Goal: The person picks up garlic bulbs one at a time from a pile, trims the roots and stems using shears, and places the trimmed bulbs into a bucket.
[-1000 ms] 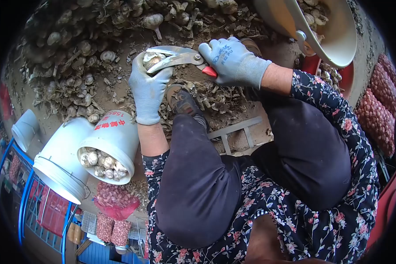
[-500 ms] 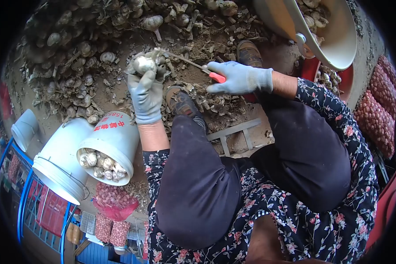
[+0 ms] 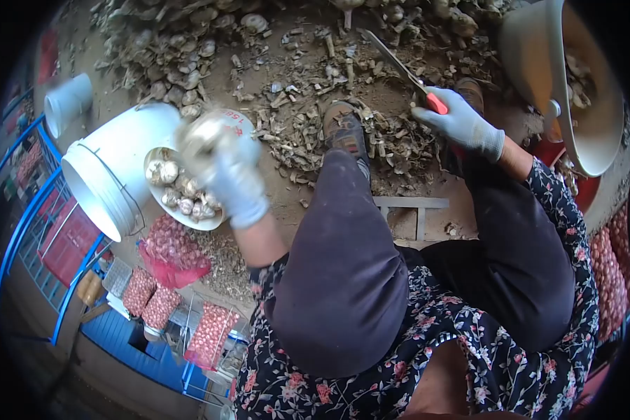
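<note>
My left hand (image 3: 236, 183), gloved and smeared by motion, holds a garlic bulb (image 3: 213, 133) over a white bucket (image 3: 239, 124) with red lettering. That bucket lies tipped, its mouth showing several trimmed garlic bulbs (image 3: 187, 187) inside. My gloved right hand (image 3: 472, 127) is closed around the red handle of a knife (image 3: 397, 64). Its long narrow blade points up and to the left, apart from any garlic. Below the blade, cut stems and dry husks (image 3: 392, 133) litter the ground between my shoes.
A heap of untrimmed garlic (image 3: 161, 52) spreads along the far left. Another white bucket (image 3: 91, 189) lies beside the first. On the right stands a large tilted pale bucket (image 3: 598, 150) with bits inside. Mesh sacks of garlic (image 3: 171, 245) and blue railing (image 3: 28, 238) are at the lower left.
My left hand has moved left and down with the garlic bulb, from in front of me to the bucket. The knife has come away from the bulb, and the view has shifted.
</note>
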A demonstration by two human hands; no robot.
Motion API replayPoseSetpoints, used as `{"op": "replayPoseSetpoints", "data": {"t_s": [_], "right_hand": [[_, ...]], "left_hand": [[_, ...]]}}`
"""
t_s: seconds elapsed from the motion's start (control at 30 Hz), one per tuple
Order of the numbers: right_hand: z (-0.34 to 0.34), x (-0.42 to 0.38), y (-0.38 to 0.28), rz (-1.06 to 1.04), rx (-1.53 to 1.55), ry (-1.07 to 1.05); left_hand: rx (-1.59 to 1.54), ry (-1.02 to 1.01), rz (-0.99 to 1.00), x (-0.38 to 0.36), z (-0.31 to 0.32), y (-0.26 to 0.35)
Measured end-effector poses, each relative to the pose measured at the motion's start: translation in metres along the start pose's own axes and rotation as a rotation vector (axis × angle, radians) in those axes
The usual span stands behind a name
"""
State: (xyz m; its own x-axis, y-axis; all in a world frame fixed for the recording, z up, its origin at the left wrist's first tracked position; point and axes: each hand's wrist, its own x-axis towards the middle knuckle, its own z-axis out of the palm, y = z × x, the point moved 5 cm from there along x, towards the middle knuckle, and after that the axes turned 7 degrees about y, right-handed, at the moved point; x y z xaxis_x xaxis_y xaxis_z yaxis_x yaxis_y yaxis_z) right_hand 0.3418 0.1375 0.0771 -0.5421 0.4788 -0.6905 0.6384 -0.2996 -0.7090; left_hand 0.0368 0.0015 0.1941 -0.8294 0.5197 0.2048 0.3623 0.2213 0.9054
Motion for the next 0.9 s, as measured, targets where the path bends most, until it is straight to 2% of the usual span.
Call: {"op": "replayPoseSetpoints", "data": {"t_s": [0.03, 0.07, 0.1, 0.13, 0.17, 0.23, 0.27, 0.33, 0.37, 0.4, 0.43, 0.47, 0.5, 0.53, 0.57, 0.67, 0.73, 0.77, 0.83, 0.9], "right_hand": [[0.002, 0.001, 0.001, -0.007, -0.003, -0.003], [0.002, 0.001, 0.000, -0.066, -0.079, 0.007], [-0.001, -0.002, -0.001, -0.119, -0.152, 0.024], [-0.001, -0.005, -0.008, -0.146, -0.204, 0.068], [0.001, -0.003, -0.011, -0.115, -0.208, 0.007], [0.002, -0.004, -0.019, -0.120, -0.284, -0.019], [0.003, -0.003, -0.019, -0.140, -0.305, -0.022], [0.004, -0.003, -0.017, -0.117, -0.317, -0.037], [0.004, -0.001, -0.016, -0.114, -0.320, -0.032], [0.003, 0.002, -0.016, -0.111, -0.321, -0.022], [0.001, 0.003, -0.015, -0.101, -0.323, -0.020], [0.000, 0.003, -0.013, -0.085, -0.323, -0.020], [0.000, 0.003, -0.012, -0.073, -0.321, -0.014], [-0.001, 0.003, -0.013, -0.046, -0.305, -0.003], [-0.003, 0.004, -0.013, -0.021, -0.292, 0.008], [-0.003, 0.007, -0.006, -0.060, -0.323, 0.054], [-0.005, 0.011, -0.009, -0.081, -0.335, 0.056], [-0.003, 0.011, -0.010, -0.095, -0.348, 0.051], [0.000, 0.016, -0.015, -0.134, -0.344, 0.095], [0.005, 0.024, -0.022, -0.127, -0.330, 0.055]], "left_hand": [[0.240, 0.134, 0.211, 0.011, -0.043, 0.002], [0.319, 0.400, 0.042, 0.013, -0.073, 0.013], [0.515, 0.424, 0.059, 0.020, -0.114, -0.002], [0.906, 0.299, 0.115, 0.027, -0.135, -0.015], [0.888, 0.290, 0.118, 0.029, -0.146, -0.028], [1.451, 0.079, 0.088, 0.039, -0.141, -0.052], [1.495, 0.148, 0.498, 0.039, -0.108, -0.026], [1.026, 0.024, 0.330, 0.062, -0.049, -0.028], [0.560, -0.026, 0.036, 0.060, 0.003, -0.027], [0.625, -0.170, 0.233, 0.070, 0.046, -0.038], [0.803, -0.256, 0.296, 0.080, 0.086, -0.051], [0.826, -0.338, 0.354, 0.095, 0.119, -0.079], [0.863, -0.349, 0.215, 0.105, 0.146, -0.111], [0.941, -0.458, 0.002, 0.115, 0.168, -0.146], [0.968, -0.436, -0.007, 0.117, 0.181, -0.177], [0.949, -0.420, -0.074, 0.112, 0.180, -0.187], [0.514, -0.337, 0.016, 0.093, 0.167, -0.168], [0.505, -0.346, 0.018, 0.082, 0.161, -0.159], [0.034, -0.398, -0.514, 0.049, 0.141, -0.165], [0.102, -0.425, -0.481, 0.036, 0.128, -0.154]]}}
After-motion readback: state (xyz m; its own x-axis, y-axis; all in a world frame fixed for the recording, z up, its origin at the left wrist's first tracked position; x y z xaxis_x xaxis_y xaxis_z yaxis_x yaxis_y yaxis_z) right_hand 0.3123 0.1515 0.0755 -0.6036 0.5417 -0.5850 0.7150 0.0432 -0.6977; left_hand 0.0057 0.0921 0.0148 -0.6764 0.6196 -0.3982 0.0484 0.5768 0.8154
